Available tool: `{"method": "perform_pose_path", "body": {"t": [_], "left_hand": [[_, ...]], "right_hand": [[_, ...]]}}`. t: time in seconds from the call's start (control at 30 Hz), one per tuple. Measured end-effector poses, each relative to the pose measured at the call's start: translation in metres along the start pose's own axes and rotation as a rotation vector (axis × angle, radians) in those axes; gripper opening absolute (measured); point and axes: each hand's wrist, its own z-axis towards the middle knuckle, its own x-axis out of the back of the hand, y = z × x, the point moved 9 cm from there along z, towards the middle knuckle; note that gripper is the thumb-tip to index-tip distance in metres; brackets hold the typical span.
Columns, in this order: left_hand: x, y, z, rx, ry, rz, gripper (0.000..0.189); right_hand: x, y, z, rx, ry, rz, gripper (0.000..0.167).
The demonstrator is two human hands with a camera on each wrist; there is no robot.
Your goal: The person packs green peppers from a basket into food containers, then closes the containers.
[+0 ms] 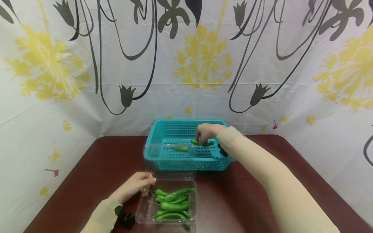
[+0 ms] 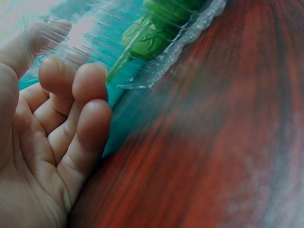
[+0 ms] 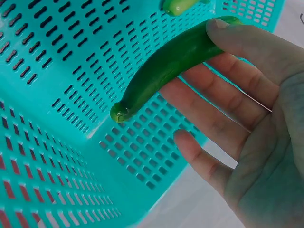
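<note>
In the head view, my right hand [image 1: 206, 131] pinches a green chili pepper [image 3: 166, 59] inside the blue basket [image 1: 151, 137]. The right wrist view shows the thumb on top of it and fingers beneath, the stem end pointing away from the palm. Another green pepper [image 1: 180, 148] lies on the basket floor. My left hand [image 1: 135, 185] grips the left edge of a clear plastic clamshell box [image 1: 140, 212], thumb and fingertips on opposite sides of the plastic. Several green peppers [image 1: 176, 206] lie crosswise in the box, a stem near my left fingertips.
The box's clear lid [image 1: 169, 165] stands raised and overlaps the basket's front wall in the head view. Both containers are on a dark red wooden table [image 1: 233, 197]. A patterned white cloth [image 1: 186, 106] hangs behind and along the sides.
</note>
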Motion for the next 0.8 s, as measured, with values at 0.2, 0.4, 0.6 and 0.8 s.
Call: {"method": "perform_pose_path", "body": {"t": [0.2, 0.4, 0.6, 0.8], "left_hand": [[-0.001, -0.001, 0.001, 0.001, -0.018, -0.037, 0.034], [-0.001, -0.003, -0.001, 0.018, -0.017, -0.039, 0.031], [-0.003, -0.002, 0.000, 0.017, -0.029, -0.030, 0.030], [-0.005, 0.000, 0.000, 0.014, -0.034, -0.040, 0.030]], "right_hand": [[0.002, 0.004, -0.009, 0.010, 0.015, -0.002, 0.014], [0.002, 0.001, -0.021, 0.032, 0.034, 0.021, 0.017], [0.007, -0.002, -0.034, 0.079, 0.061, 0.037, 0.011], [0.013, -0.006, -0.047, 0.090, 0.084, 0.077, 0.023]]}}
